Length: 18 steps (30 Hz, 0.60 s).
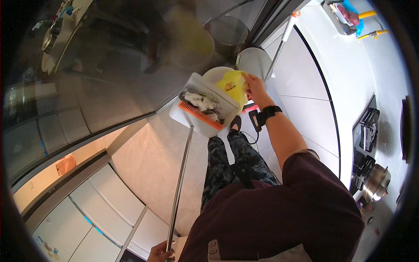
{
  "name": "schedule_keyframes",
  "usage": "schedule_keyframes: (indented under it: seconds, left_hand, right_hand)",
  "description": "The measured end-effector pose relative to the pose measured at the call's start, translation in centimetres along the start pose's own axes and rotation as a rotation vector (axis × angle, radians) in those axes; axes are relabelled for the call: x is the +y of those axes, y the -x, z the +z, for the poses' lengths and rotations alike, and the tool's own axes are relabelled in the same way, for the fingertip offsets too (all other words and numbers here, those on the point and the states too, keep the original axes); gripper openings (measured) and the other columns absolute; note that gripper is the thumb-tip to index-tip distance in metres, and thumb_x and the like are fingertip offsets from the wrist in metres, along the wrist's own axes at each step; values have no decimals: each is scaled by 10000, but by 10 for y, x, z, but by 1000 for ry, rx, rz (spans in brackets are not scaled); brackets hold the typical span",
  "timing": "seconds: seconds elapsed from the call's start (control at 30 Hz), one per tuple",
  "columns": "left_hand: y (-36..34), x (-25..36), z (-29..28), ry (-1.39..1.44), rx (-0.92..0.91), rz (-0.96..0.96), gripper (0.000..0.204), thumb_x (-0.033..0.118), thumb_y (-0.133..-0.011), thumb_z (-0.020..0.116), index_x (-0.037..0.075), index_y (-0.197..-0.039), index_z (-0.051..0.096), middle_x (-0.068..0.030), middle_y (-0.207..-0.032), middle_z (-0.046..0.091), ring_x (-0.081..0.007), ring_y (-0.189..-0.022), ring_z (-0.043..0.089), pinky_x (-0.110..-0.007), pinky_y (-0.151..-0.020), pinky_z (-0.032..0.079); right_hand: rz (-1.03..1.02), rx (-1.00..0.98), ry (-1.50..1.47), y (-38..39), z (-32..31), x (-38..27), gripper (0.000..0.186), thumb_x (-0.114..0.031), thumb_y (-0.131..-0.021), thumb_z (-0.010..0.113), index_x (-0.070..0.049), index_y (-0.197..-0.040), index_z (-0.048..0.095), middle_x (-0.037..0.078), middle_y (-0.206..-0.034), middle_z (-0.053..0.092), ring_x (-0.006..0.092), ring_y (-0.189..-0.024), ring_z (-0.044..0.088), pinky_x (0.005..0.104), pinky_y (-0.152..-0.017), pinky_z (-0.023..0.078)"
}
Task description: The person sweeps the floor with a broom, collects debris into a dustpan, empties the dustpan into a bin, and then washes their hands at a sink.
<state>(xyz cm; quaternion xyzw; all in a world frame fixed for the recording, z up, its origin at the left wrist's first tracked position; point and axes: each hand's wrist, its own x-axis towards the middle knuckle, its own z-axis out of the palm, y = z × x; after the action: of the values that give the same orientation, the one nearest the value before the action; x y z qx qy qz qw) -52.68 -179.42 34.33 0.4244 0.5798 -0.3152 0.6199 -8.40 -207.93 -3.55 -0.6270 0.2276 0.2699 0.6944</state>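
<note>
Dustpan: white plastic tray dustpan (230, 107), upper centre of frame, tilted; row of orange comb teeth (200, 114) along its lower-left edge.
Dustpan load: crumpled white tissue (200, 100) plus dark grey debris lying in the tray; finer bits too small to tell.
Pole: slim shiny metal pole (181, 183), runs from lower edge, left of centre, up to the dustpan.
Bag: thin translucent yellow plastic bag (235, 89), wrinkled, upper centre, just right of dustpan; dustpan's right side overlaps it in view, contact cannot tell.
Bin: round white bin (214, 73), rim partly showing behind dustpan and bag; inside hidden.
Left hand: left hand (158, 253) at lower edge, fingers curled round the pole, partly cut off.
Right hand: right hand (255, 87) upper centre, fingers narrow, pinching the yellow bag's edge; fingertips partly hidden.
Left/top edge: dark glossy panel (109, 78) fills upper left, its bottom edge slanting up to near the dustpan.
Right edge: flat white cabinet fronts (305, 78), upper right; white-and-metal pole with orange loop (279, 48) stands in front of them, near right hand.
Room: beige floor (148, 161) spreads left of centre, on both sides of the metal pole; camouflage trousers (251, 155) bound the tight space below the dustpan.
</note>
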Motion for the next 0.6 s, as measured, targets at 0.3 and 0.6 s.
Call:
schedule_keyframes:
  seconds: [0.3, 0.6]
  left_hand:
    - [-3, 48, 17, -346, 48, -170, 473, 243, -782, 630, 24, -1174, 482, -11, -892, 561, -95, -693, 509, -226, -560, 445]
    - [-22, 25, -20, -450, -13, -204, 451, 218, -786, 628, 22, -1168, 491, -29, -865, 577, -93, -661, 504, -221, -505, 426]
  right_hand:
    - [64, -10, -112, -35, 40, 25, 175, -255, -823, 577, -81, -806, 580, -34, -574, 431, 70, -459, 388, 214, -426, 341]
    - [93, 67, 47, -49, 31, 37, 251, -210, -762, 639, -28, -931, 604, 21, -703, 571, 100, -555, 510, 231, -471, 418]
